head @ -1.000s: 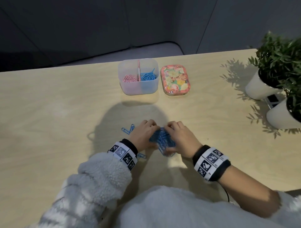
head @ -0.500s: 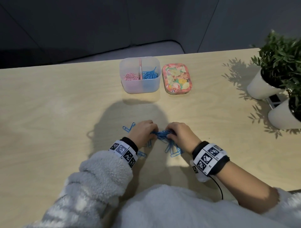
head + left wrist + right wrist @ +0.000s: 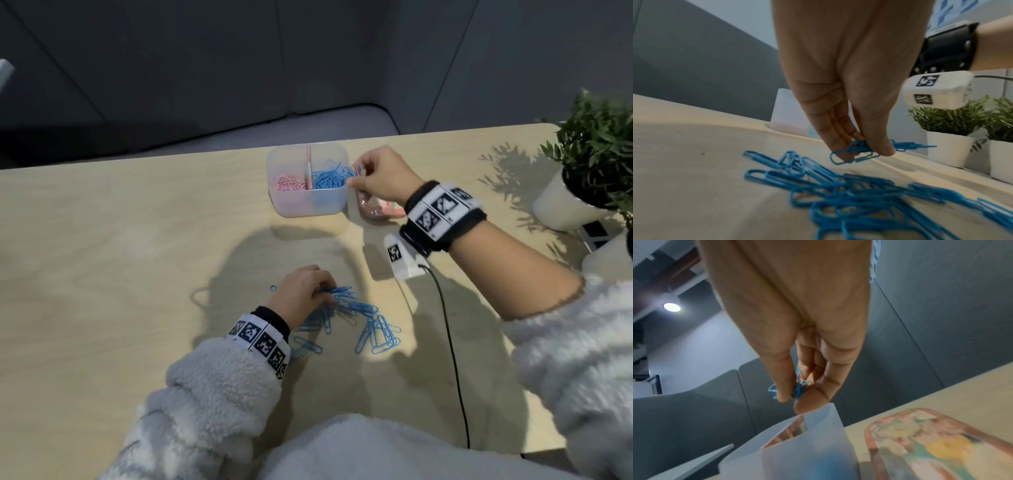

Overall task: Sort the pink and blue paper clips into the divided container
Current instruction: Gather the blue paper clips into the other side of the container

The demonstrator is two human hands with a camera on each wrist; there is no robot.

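Observation:
A clear divided container (image 3: pixel 310 205) stands at the table's far middle, with pink clips (image 3: pixel 289 182) in its left half and blue clips (image 3: pixel 329 178) in its right half. My right hand (image 3: pixel 356 176) hovers at the container's right rim and pinches a few blue clips (image 3: pixel 798 390) between thumb and fingers. Near me a loose pile of blue paper clips (image 3: pixel 363 322) lies on the table. My left hand (image 3: pixel 323 291) rests at the pile's left end and pinches a small bunch of clips (image 3: pixel 857 151) against the tabletop.
A floral lid (image 3: pixel 937 443) lies right of the container, partly under my right hand. Two white pots with green plants (image 3: pixel 596 161) stand at the right edge. A black cable (image 3: pixel 452 342) runs from my right wrist across the table.
My right hand left the pile and rose to the container's right rim with blue clips in its fingers. My left hand stayed at the pile, which is now spread out.

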